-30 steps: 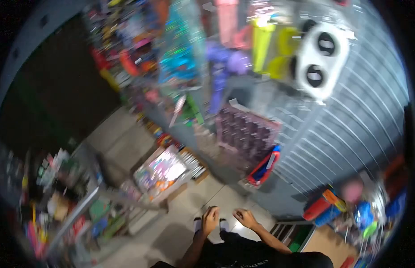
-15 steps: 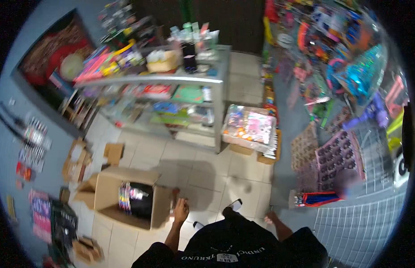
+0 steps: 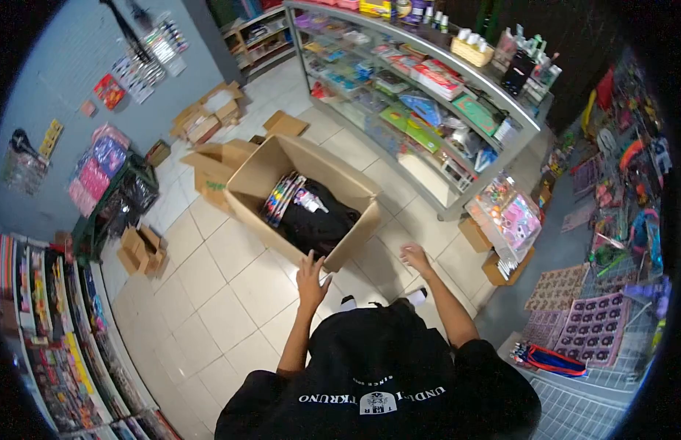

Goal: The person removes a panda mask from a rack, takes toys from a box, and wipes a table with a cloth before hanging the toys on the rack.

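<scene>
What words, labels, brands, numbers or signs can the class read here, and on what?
"UND", shirt; the rest of that curved line is unclear.
"SINCE", shirt; what follows is too small.
Unreadable: the lettering around the shirt's emblem, the green print on the box flap, the counter goods.

1 open cardboard box (image 3: pixel 360 229) holds a black item (image 3: pixel 320 227) and colourful packets (image 3: pixel 283 196); left hand (image 3: pixel 310 280) at its near rim, right hand (image 3: pixel 415 258) apart.

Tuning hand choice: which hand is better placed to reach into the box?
Left, probably: the left hand is at the near edge of the box, contact unclear. The right hand is apart from it, over the floor.
</scene>
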Demonstrator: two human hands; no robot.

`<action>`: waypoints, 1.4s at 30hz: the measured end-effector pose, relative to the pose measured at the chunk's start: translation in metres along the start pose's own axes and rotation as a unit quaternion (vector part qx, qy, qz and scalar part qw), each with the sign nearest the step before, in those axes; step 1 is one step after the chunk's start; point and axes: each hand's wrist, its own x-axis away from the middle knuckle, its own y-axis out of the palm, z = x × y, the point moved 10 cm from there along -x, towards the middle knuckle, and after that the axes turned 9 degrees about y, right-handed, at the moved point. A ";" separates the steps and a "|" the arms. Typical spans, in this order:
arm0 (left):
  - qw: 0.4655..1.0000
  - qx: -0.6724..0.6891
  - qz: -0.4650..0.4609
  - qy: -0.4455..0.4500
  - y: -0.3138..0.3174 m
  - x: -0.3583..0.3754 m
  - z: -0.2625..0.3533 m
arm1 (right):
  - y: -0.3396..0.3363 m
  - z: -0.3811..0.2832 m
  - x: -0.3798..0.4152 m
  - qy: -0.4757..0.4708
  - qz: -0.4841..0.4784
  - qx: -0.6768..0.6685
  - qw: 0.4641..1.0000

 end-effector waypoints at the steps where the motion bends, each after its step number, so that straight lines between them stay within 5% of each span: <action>1: 0.999 0.018 0.033 0.023 0.003 0.000 -0.005 | 0.037 -0.008 -0.003 -0.058 -0.038 0.054 0.996; 5: 0.996 0.062 0.069 0.016 0.002 -0.006 -0.009 | 0.133 -0.055 0.023 -0.091 -0.120 0.124 0.981; 13: 0.985 0.146 0.092 0.003 0.008 -0.009 -0.014 | 0.196 -0.150 0.072 -0.122 -0.321 0.339 0.876; 18: 0.990 0.119 0.072 -0.015 0.003 -0.008 -0.013 | 0.219 -0.193 0.030 -0.103 -0.368 0.281 0.880; 21: 0.995 0.068 0.066 -0.021 -0.012 -0.018 -0.008 | 0.232 -0.200 -0.014 -0.090 -0.368 0.247 0.892; 24: 0.978 0.095 0.139 -0.125 -0.024 -0.022 -0.027 | 0.238 -0.174 -0.063 -0.018 -0.349 0.245 0.904; 28: 0.879 0.192 0.279 -0.336 -0.014 -0.017 -0.087 | 0.267 -0.129 -0.115 0.103 -0.364 0.212 0.901; 36: 0.862 0.131 0.288 -0.397 0.012 -0.051 -0.128 | 0.360 -0.097 -0.219 0.263 -0.342 -0.002 0.902; 42: 0.863 0.145 0.281 -0.394 -0.004 -0.057 -0.118 | 0.411 -0.091 -0.302 0.238 -0.258 -0.043 0.935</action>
